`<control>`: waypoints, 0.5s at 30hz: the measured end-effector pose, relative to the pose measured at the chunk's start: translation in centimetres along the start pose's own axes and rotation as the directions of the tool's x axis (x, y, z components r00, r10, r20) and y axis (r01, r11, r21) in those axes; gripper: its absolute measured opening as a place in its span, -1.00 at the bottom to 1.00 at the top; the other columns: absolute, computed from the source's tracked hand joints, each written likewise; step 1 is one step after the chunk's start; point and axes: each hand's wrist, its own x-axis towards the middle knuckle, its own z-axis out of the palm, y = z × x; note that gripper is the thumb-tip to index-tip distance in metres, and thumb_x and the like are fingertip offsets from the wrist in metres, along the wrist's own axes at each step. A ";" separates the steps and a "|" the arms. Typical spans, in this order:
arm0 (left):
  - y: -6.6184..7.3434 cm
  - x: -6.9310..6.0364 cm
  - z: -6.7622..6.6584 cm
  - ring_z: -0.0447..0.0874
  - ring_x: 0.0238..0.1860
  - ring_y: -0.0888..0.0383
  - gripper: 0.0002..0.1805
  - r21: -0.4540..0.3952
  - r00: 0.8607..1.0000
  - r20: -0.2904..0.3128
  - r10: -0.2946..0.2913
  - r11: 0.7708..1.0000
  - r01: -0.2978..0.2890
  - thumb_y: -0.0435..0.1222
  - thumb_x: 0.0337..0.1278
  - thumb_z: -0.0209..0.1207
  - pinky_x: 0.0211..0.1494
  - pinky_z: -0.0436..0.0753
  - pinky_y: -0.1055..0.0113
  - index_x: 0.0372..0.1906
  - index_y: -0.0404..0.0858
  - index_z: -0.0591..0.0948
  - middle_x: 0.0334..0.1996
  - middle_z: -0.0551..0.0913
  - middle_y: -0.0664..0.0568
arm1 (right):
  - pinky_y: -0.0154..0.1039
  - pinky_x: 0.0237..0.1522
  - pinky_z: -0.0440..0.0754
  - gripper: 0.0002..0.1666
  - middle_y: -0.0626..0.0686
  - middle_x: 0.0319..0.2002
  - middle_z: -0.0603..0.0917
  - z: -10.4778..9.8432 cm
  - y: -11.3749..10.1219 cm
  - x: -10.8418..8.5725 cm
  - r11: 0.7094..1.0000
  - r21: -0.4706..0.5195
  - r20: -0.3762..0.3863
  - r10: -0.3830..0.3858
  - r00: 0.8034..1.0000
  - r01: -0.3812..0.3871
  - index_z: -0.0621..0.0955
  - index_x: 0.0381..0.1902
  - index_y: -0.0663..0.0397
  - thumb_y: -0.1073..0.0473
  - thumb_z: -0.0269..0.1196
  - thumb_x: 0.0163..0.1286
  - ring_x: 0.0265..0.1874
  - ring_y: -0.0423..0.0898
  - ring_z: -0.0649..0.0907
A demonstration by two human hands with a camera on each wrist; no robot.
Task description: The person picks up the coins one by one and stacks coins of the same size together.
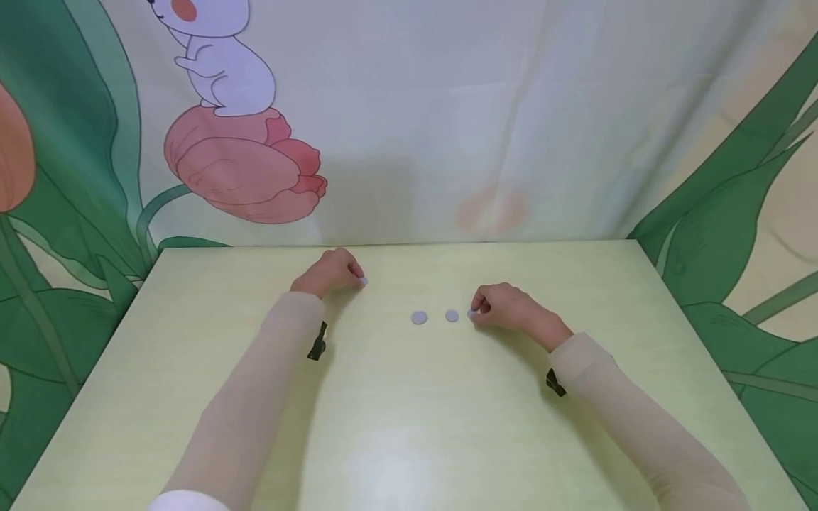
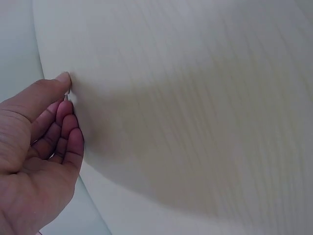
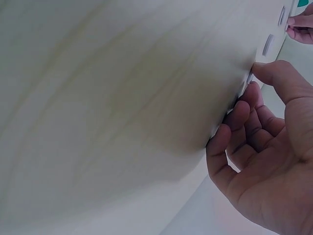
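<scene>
Toward the back of the table, my left hand [image 1: 329, 273] pinches a small pale round disc [image 1: 363, 282] between thumb and fingers. The left wrist view shows that hand [image 2: 41, 132] low over the tabletop, with only a sliver of the disc visible at the fingertips. My right hand [image 1: 511, 309] pinches a similar disc [image 1: 472, 314] at the table surface. Two more discs, one on the left [image 1: 419, 317] and one nearer the right hand [image 1: 451, 316], lie flat between the hands. In the right wrist view, the right hand's thumb and fingers [image 3: 239, 115] meet at its disc's edge.
The pale wood-grain table [image 1: 396, 411] ends at a back edge close behind the left hand. A printed curtain [image 1: 409, 128] with a rabbit and flowers hangs behind it. A black strap piece [image 1: 317, 342] shows below the left cuff, another [image 1: 555, 383] below the right.
</scene>
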 end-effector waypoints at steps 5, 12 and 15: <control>0.3 -0.2 0.0 0.50 -0.07 0.00 -0.79 0.026 1.000 -0.006 0.000 1.000 0.001 -0.30 0.27 0.32 0.14 0.54 0.09 -0.09 -0.35 0.72 -0.08 0.66 -0.12 | -0.21 -0.13 0.53 -0.75 0.01 -0.25 0.63 -0.3 -0.3 0.2 1.000 -0.009 0.011 -0.007 1.000 0.007 0.62 -0.07 0.11 0.10 0.35 0.40 -0.27 -0.08 0.53; 0.8 -0.6 0.2 0.50 -0.06 -0.01 -0.79 0.028 1.000 -0.014 -0.025 0.999 0.025 -0.29 0.31 0.28 0.14 0.54 0.06 -0.09 -0.35 0.71 -0.08 0.64 -0.12 | -0.21 -0.14 0.52 -0.76 0.03 -0.26 0.62 -0.4 -0.6 0.1 1.000 -0.010 0.019 -0.007 1.000 0.007 0.62 -0.08 0.14 0.12 0.34 0.40 -0.28 -0.08 0.52; 0.9 -0.5 0.3 0.50 -0.05 -0.02 -0.79 0.026 0.999 -0.010 -0.035 0.999 0.036 -0.29 0.33 0.27 0.16 0.54 0.06 -0.08 -0.36 0.70 -0.07 0.64 -0.13 | -0.21 -0.14 0.52 -0.75 0.03 -0.26 0.62 -0.4 -0.5 0.0 1.000 -0.017 0.023 -0.011 1.000 0.012 0.62 -0.08 0.15 0.12 0.34 0.41 -0.28 -0.08 0.52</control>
